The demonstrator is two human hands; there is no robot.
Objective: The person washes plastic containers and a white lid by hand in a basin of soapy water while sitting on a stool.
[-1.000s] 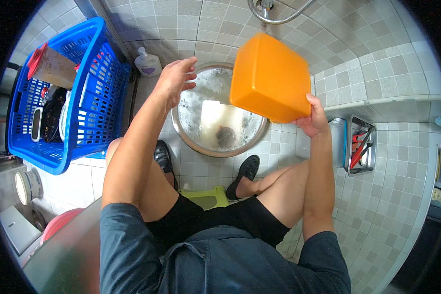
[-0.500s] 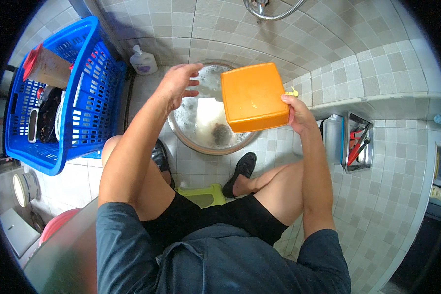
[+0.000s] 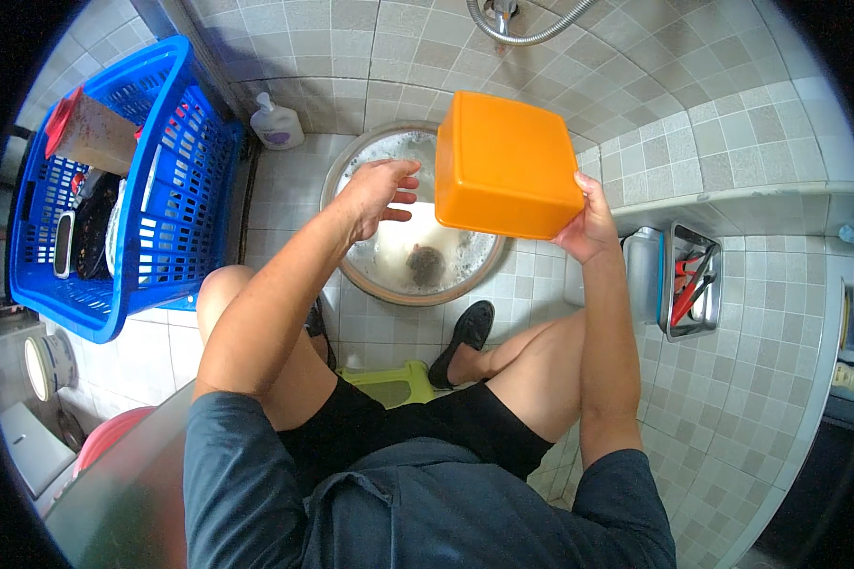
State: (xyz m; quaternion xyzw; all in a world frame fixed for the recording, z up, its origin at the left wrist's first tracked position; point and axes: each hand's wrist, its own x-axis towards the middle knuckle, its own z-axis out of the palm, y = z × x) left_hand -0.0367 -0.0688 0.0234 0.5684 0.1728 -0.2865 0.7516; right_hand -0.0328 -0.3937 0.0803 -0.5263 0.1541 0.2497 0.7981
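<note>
My right hand (image 3: pixel 588 226) grips the lower right corner of an orange square plastic tub (image 3: pixel 505 163), held tilted with its bottom facing me above a round metal basin (image 3: pixel 417 242). The basin sits on the tiled floor and holds soapy water and a dark scrubber (image 3: pixel 427 264). My left hand (image 3: pixel 375 192) hovers over the basin's left side with fingers spread, holding nothing, just left of the tub.
A blue plastic basket (image 3: pixel 166 213) with dishes stands at the left. A white soap pump bottle (image 3: pixel 276 123) is by the wall. A metal tray (image 3: pixel 688 280) with utensils rests on the floor at right. A green stool (image 3: pixel 389 384) sits under me.
The orange tub dipped toward the basin, then rose again, turning its bottom toward me. My left hand stayed over the basin, shifting slightly toward the tub.
</note>
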